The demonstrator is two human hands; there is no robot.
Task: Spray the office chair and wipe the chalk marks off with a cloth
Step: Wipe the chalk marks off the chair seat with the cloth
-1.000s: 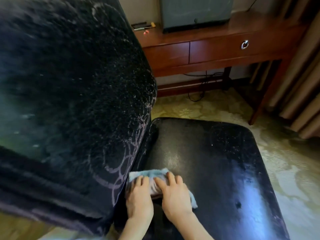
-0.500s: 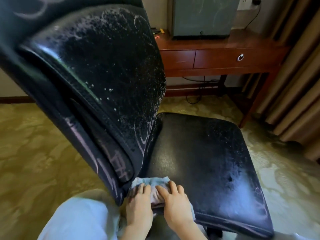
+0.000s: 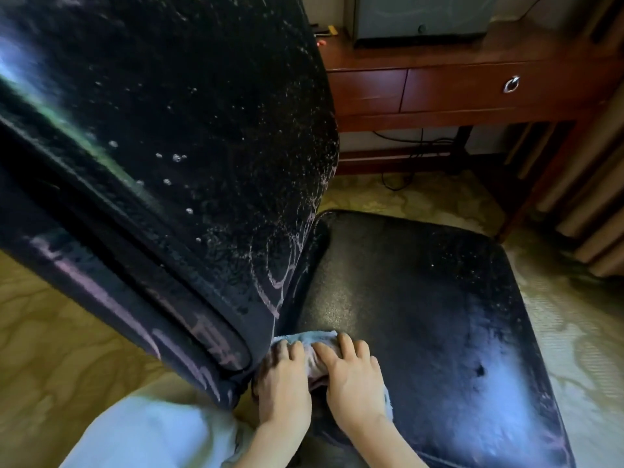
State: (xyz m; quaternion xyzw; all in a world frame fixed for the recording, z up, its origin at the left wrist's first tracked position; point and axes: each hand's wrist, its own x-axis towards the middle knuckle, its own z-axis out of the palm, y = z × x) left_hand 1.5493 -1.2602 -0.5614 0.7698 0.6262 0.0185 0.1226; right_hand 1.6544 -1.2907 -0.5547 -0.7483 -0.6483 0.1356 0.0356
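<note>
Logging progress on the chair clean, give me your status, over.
Left hand, right hand both flat on cloth, pressing it to seat by backrest. Chalk marks show on backrest. Nothing blocking.

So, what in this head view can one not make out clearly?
All head view.
- Seat under the cloth: hidden by cloth, left hand and right hand.
- Backrest top: cut off by the upper edge; left side blurred.
- Grey box on the desk: cut off by the upper edge.
- Spray bottle: out of frame.
</note>
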